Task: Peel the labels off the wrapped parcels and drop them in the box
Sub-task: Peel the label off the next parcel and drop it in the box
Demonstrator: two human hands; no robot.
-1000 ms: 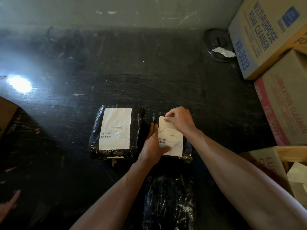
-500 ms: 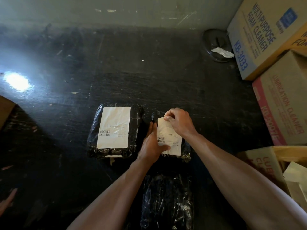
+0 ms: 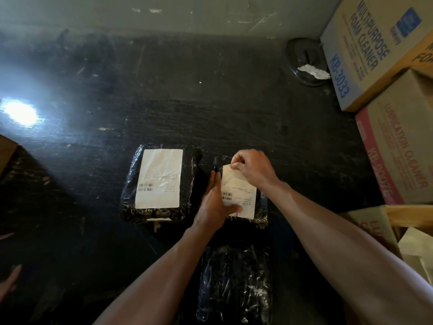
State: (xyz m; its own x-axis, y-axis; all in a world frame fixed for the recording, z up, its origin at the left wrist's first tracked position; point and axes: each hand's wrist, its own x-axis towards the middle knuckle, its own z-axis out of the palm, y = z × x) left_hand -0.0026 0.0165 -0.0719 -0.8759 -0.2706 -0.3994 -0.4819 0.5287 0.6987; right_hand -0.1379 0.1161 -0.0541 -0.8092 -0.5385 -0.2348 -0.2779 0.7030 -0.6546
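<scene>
Head view, entries as seen:

Item 1: my right hand (image 3: 251, 171); fingers curled, thumb and fingertips pinching the far edge of the white label (image 3: 241, 195), which is lifted there off the film.

Item 2: my left hand (image 3: 214, 202); fingers straight and together along the left side of the right parcel (image 3: 263, 213), thumb laid flat across the label's near left part, pressing it down; nothing clasped.

Item 3: right parcel; black, film-wrapped, lying on the dark table (image 3: 210, 102), mostly hidden under label and hands.

Item 4: left parcel (image 3: 130, 195); same wrap, just beside the first; its own label (image 3: 159, 178) flat, barcodes at lower left.

Item 5: near parcel (image 3: 234, 285); black wrap, between my forearms.

Item 6: open box (image 3: 370, 221) at the right edge, near my right forearm; pale paper sheets (image 3: 414, 245) inside.

Item 7: foam cleaner carton (image 3: 375, 50) at far right; lubrication cleaner carton (image 3: 403, 148) below it.

Item 8: round dark lid (image 3: 302, 55) beside the foam carton; crumpled white scrap (image 3: 312, 71) resting on it.
</scene>
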